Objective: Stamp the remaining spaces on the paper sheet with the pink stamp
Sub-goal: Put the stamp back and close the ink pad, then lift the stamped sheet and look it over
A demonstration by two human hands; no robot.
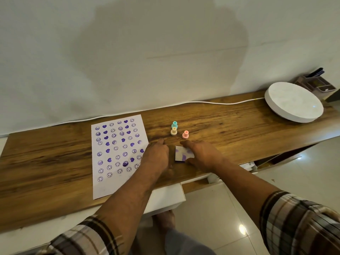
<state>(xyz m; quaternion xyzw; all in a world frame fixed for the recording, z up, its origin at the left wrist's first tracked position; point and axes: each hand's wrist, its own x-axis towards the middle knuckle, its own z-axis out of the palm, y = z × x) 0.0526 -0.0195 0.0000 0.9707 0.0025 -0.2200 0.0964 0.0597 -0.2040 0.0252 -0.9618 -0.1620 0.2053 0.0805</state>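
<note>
A white paper sheet (117, 153) lies on the wooden table (230, 124), covered with several purple smiley and heart stamps; its lower part is bare. The pink stamp (185, 134) stands upright to the right of the sheet, next to a cream stamp (173, 131) and a teal stamp (174, 124). A small white pad with purple ink stains (183, 154) lies between my hands. My left hand (156, 157) rests flat on the table at the sheet's right edge, holding nothing. My right hand (202, 155) lies flat beside the pad, its fingertips just short of the pink stamp.
A round white disc-shaped object (294, 102) sits at the far right of the table, with a white cable (211, 102) along the wall. A brown organiser (316, 83) stands behind it. White drawers (165, 199) and a tiled floor lie below the table's front edge.
</note>
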